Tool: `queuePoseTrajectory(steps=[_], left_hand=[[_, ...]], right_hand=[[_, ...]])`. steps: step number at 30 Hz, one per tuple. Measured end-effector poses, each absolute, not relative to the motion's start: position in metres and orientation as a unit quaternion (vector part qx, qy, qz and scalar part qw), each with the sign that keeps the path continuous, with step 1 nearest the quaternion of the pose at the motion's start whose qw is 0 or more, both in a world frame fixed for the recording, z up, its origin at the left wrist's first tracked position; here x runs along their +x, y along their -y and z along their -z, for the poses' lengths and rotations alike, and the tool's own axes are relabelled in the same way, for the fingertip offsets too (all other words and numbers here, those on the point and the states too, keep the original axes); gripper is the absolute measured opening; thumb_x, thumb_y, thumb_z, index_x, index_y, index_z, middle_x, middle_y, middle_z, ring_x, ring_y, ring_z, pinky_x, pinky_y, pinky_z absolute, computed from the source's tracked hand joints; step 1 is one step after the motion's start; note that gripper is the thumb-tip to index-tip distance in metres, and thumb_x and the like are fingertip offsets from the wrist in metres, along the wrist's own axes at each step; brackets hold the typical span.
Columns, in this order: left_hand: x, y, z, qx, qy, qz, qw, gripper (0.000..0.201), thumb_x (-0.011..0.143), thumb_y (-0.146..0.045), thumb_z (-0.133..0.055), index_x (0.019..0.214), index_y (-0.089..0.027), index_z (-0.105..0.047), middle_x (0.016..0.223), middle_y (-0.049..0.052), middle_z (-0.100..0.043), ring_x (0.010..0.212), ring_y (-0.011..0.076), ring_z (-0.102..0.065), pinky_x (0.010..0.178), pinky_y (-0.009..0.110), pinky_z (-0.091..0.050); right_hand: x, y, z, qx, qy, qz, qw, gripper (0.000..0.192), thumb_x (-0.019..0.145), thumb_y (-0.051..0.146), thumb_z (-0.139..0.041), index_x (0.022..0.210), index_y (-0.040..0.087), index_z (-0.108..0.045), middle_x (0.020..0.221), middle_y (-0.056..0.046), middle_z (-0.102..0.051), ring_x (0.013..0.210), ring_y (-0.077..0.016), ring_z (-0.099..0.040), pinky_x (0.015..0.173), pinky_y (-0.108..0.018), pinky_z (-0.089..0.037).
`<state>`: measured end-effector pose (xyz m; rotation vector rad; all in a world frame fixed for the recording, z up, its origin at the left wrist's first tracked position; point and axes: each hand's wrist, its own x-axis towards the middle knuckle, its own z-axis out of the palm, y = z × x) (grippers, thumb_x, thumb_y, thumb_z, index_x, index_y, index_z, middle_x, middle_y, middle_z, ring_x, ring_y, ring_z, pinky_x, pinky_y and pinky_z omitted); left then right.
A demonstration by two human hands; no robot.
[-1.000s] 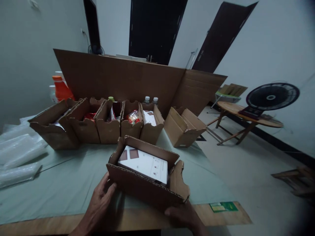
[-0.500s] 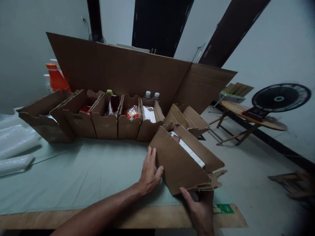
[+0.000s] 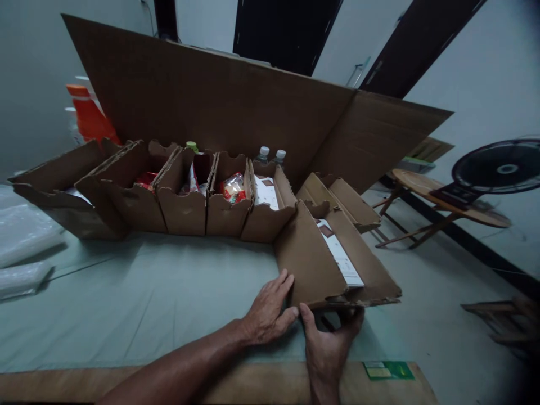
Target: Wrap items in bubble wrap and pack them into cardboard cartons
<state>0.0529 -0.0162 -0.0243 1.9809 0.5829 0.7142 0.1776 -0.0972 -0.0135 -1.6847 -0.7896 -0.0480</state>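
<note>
An open-topped cardboard bin (image 3: 314, 253) stands at the right end of the table, with a white printed box (image 3: 341, 253) inside it. My left hand (image 3: 270, 309) touches the lower part of its left wall, fingers stretched out and thumb apart. Around the bin's near end is my right hand (image 3: 331, 343), thumb at the left corner and fingers bent against the end under the rim; part of the fingers is hidden in shadow. Just behind stands another cardboard bin (image 3: 268, 222), which also has a white printed box (image 3: 265, 191) in it.
More cardboard bins (image 3: 185, 216) with packets run leftward in a row, backed by a tall cardboard sheet (image 3: 223, 101). Bottles (image 3: 264, 153) stand behind them. Clear plastic wrap (image 3: 25, 236) lies at left. At right are another bin (image 3: 354, 202) and a fan (image 3: 502, 169) on a wooden table.
The bin between my hands has levelled from a tilt and come down near the row's right end. Both hands moved with it. The camera view has shifted too.
</note>
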Motion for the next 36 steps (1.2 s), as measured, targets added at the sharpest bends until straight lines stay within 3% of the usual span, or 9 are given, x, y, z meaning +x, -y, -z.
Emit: queuePoseTrajectory(steps=[7,11,18,24,29,32,36], left_hand=[[0.054,0.019,0.03,0.763,-0.262,-0.34,0.484,0.063,0.096,-0.037,-0.043,0.153,-0.01,-0.034,0.159,0.017,-0.037,0.148,0.0281,-0.034,0.124,0.05,-0.027],[0.055,0.02,0.034,0.749,-0.275,-0.347,0.493,0.061,0.095,-0.036,-0.045,0.15,-0.011,-0.039,0.154,0.018,-0.044,0.144,0.0296,-0.041,0.121,0.052,-0.031],[0.058,0.02,0.034,0.739,-0.271,-0.372,0.492,0.056,0.093,-0.031,-0.048,0.145,-0.01,-0.046,0.147,0.019,-0.052,0.137,0.0298,-0.048,0.118,0.05,-0.037],[0.058,0.021,0.034,0.729,-0.289,-0.368,0.499,0.056,0.093,-0.03,-0.048,0.144,-0.009,-0.046,0.146,0.02,-0.052,0.136,0.0297,-0.049,0.118,0.049,-0.038],[0.063,0.017,0.04,0.727,-0.274,-0.388,0.496,0.059,0.085,-0.024,-0.054,0.143,-0.014,-0.048,0.144,0.015,-0.055,0.134,0.0279,-0.051,0.117,0.047,-0.039],[0.062,0.017,0.044,0.723,-0.276,-0.404,0.488,0.061,0.078,-0.018,-0.057,0.139,-0.014,-0.052,0.143,0.016,-0.056,0.133,0.0305,-0.052,0.116,0.05,-0.041],[0.041,0.03,0.045,0.719,-0.29,-0.42,0.472,0.058,0.077,-0.013,-0.055,0.135,-0.016,-0.056,0.144,0.017,-0.055,0.135,0.0312,-0.051,0.116,0.053,-0.04]], right_hand=[[0.2,0.017,0.001,-0.802,0.371,0.058,0.464,0.111,0.069,0.063,-0.074,0.152,0.007,-0.026,0.144,-0.028,-0.046,0.132,-0.0406,-0.048,0.108,-0.055,-0.039],[0.211,-0.029,-0.003,-0.799,0.392,0.067,0.452,0.099,0.075,0.057,-0.067,0.147,0.0,-0.031,0.143,-0.033,-0.045,0.134,-0.0433,-0.044,0.109,-0.057,-0.035],[0.215,-0.026,0.009,-0.754,0.499,0.059,0.423,0.054,0.083,0.045,-0.053,0.125,0.013,-0.059,0.126,-0.021,-0.061,0.122,-0.0343,-0.055,0.103,-0.051,-0.043],[0.215,-0.016,-0.005,-0.727,0.534,0.052,0.428,0.042,0.085,0.041,-0.053,0.116,0.016,-0.066,0.113,-0.017,-0.069,0.103,-0.0296,-0.065,0.093,-0.048,-0.051],[0.176,-0.026,-0.067,-0.68,0.568,0.027,0.463,0.05,0.092,0.037,-0.05,0.138,0.019,-0.053,0.095,-0.005,-0.073,0.073,-0.0168,-0.067,0.076,-0.031,-0.054],[0.153,-0.055,-0.103,-0.705,0.611,0.006,0.358,0.06,0.087,0.029,-0.054,0.146,0.021,-0.046,0.083,-0.001,-0.073,0.069,-0.0175,-0.066,0.069,-0.027,-0.049],[0.146,-0.083,-0.123,-0.738,0.618,0.015,0.268,0.034,0.081,0.019,-0.053,0.109,0.021,-0.073,0.08,-0.006,-0.075,0.075,-0.022,-0.067,0.066,-0.027,-0.043]])
